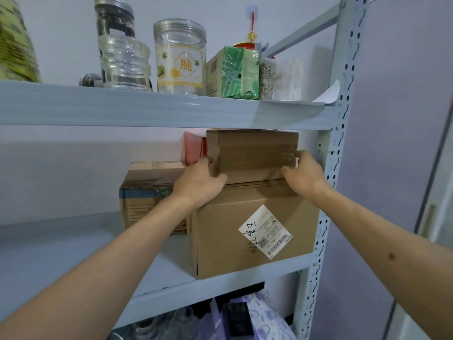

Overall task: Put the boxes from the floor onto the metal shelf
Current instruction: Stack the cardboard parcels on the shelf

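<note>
The small brown cardboard box (pixel 255 153) sits on top of a larger brown cardboard box with a white shipping label (pixel 255 229), on the middle board of the pale grey-blue metal shelf (pixel 171 111), just under the board above. The left hand (pixel 199 179) grips the small box at its left edge, fingers curled round the corner. The right hand (pixel 302 174) grips its right edge, thumb on the front face. Behind the left hand stands a taped cardboard box with blue print (pixel 144 192), and a red box (pixel 195 149) shows beside the small one. On the upper board stand a clear plastic jar with a yellow label (pixel 180 57), a ribbed clear jar (pixel 125 62) and a green foil packet (pixel 235 73).
</note>
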